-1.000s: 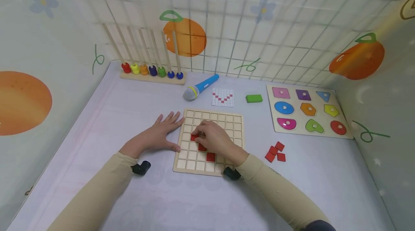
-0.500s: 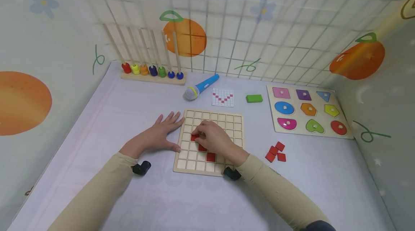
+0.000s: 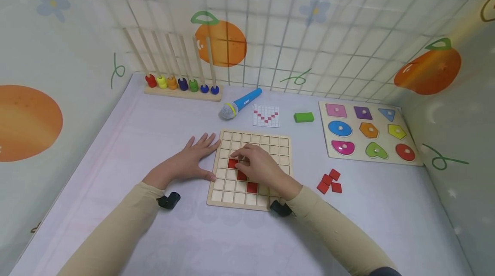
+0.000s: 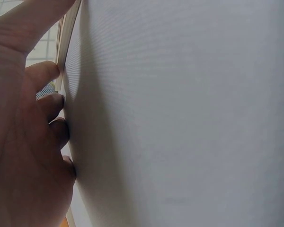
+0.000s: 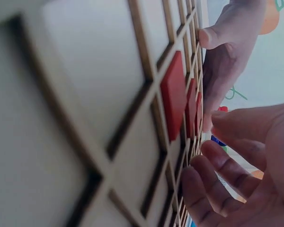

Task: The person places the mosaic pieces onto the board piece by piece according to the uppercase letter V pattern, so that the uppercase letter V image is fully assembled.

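From the head camera, my left hand (image 3: 188,161) lies flat, steadying the wooden grid board (image 3: 250,168); my right hand (image 3: 258,164) rests relaxed over the red tile (image 3: 232,163), which I'd press squarely into its cell. The left wrist view shows straight fingers (image 4: 47,73) on smooth matting; the right wrist view shows glossy square tiles (image 5: 174,94) between thin wooden ribs.

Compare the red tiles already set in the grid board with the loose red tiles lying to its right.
The red tiles in the grid board sit flat in separate cells along a diagonal; the loose red tiles lie in a small cluster on the table, turned at odd angles. The right hand rests over the set ones; the loose ones are untouched. Both sets are red squares.
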`<state>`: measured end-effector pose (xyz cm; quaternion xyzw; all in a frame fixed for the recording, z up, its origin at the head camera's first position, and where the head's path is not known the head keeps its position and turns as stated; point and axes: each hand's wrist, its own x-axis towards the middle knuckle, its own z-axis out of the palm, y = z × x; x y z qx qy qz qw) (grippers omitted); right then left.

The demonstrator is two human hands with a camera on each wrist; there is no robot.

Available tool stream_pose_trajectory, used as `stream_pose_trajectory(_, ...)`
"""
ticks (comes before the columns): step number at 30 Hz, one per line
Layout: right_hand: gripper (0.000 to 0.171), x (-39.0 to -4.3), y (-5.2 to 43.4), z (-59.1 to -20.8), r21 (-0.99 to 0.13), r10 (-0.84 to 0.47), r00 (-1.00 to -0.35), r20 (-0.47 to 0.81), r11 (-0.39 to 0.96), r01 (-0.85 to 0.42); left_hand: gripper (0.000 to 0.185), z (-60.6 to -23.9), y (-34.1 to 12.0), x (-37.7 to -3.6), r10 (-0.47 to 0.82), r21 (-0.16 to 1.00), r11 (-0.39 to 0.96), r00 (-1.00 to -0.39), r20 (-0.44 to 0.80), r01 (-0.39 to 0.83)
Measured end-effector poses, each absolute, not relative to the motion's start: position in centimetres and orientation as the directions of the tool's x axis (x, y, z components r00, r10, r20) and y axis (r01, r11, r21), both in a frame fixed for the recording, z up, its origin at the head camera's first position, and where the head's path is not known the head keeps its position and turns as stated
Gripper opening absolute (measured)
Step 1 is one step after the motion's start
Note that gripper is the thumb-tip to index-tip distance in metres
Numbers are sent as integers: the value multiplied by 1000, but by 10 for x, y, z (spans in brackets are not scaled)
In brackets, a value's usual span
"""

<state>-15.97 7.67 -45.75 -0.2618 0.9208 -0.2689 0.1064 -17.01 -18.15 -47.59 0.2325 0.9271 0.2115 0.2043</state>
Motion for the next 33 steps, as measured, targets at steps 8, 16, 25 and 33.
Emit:
stream_pose_trajectory(8, 24, -155, 85, -457, -573, -519, -854, -27, 708, -412, 117, -477, -182, -170, 532, 496, 789, -807, -256, 362)
stream_pose_trajectory(16, 23, -148, 97, -451, -594, -497, -867, -32, 707, -384, 118, -477, -182, -171, 524, 495, 794, -810, -263, 353)
stream_pose_trajectory(25, 22, -136, 117, -447, -591, -449, -893, -26, 727, -348, 119, -478, -182, -171, 524, 490, 795, -812, -258, 357)
stream_pose_trajectory(33, 25, -127, 135, -446, -581, -393, -919, -26, 754, -307, 118, -477, -183, -170, 528, 498, 790, -810, -255, 358)
